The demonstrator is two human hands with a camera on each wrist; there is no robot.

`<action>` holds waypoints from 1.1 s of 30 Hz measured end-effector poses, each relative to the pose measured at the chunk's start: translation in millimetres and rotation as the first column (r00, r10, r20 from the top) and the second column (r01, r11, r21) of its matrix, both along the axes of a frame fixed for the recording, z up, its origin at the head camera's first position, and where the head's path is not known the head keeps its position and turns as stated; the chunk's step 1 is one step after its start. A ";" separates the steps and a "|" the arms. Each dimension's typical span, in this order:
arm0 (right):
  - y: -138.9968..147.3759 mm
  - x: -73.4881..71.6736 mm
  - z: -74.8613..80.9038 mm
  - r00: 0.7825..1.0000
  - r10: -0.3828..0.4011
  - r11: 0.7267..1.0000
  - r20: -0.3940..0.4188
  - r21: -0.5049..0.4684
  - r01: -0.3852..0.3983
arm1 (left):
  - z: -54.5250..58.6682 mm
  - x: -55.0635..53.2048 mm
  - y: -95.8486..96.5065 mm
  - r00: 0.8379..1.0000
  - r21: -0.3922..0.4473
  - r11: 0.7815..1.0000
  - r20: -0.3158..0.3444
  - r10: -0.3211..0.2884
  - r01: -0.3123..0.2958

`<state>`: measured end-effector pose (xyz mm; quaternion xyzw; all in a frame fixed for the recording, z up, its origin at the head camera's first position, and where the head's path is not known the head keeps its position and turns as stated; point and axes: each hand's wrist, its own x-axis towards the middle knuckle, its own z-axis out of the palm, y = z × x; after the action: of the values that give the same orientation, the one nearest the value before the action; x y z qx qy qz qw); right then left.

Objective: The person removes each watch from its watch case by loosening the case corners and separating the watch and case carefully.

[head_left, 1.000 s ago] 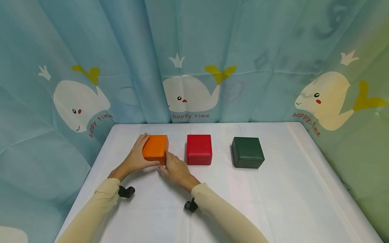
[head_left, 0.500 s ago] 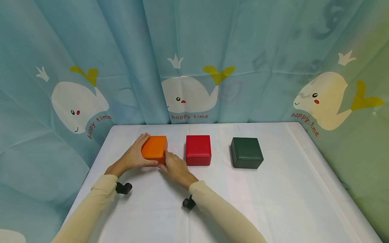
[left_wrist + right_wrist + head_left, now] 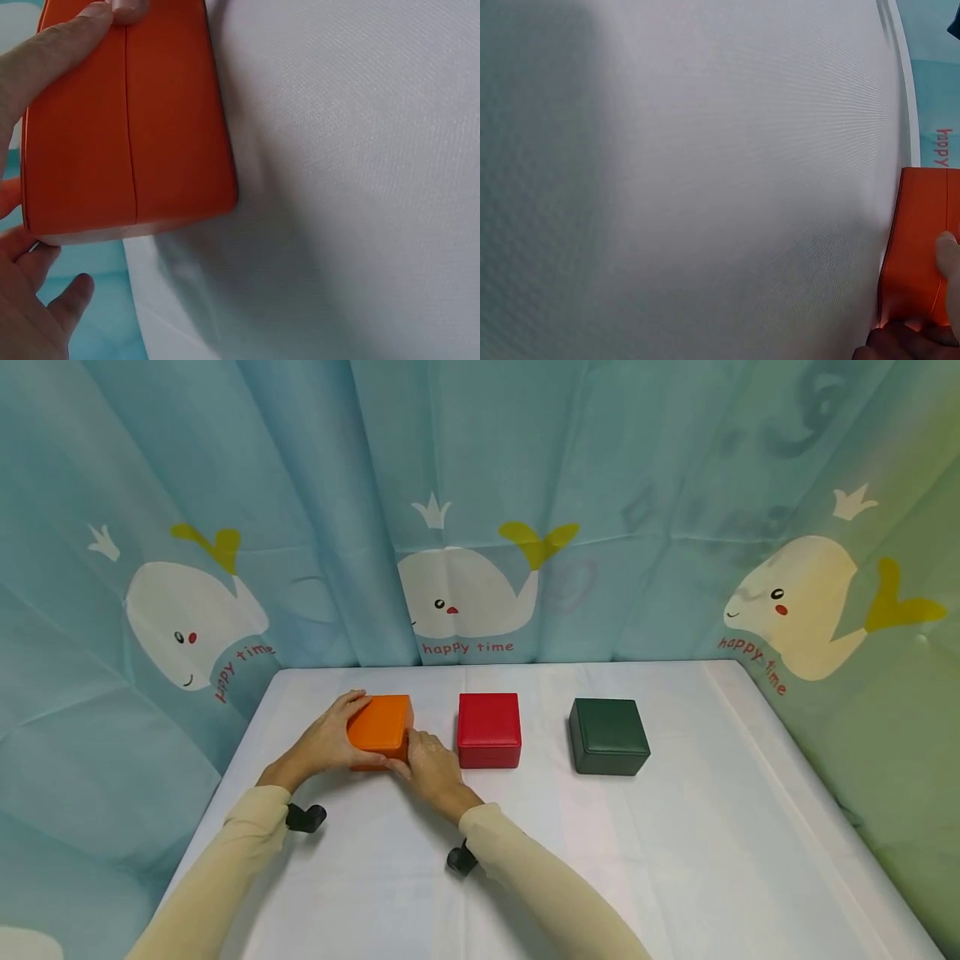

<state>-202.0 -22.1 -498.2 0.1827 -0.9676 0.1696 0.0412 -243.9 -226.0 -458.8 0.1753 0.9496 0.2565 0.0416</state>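
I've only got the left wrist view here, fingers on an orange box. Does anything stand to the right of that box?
Observer: Yes. In the head view, a red box stands to the right of the orange box.
Operator: And past the red one?
Observer: A green box stands farther right, with a gap between it and the red box.
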 end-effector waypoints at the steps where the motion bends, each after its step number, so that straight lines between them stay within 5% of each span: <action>1: -0.2 -0.3 -0.8 1.000 -0.003 1.000 -0.003 0.010 0.003 | 0.4 -0.3 0.4 1.000 -0.008 1.000 -0.001 0.003 -0.003; 11: 1.3 1.9 -4.6 1.000 -0.007 1.000 0.016 0.001 0.007 | 4.3 -0.8 3.5 1.000 -0.074 0.997 0.000 0.030 -0.030; 33: -2.5 2.0 -4.9 0.999 -0.040 0.999 -0.012 0.009 0.041 | 18.7 -17.3 1.3 0.999 -0.108 0.994 -0.033 -0.038 0.034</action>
<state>-200.0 -24.6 -503.1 0.1642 -0.9716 0.1632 0.0495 -261.2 -224.7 -440.1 0.1945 0.9593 0.2011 0.0391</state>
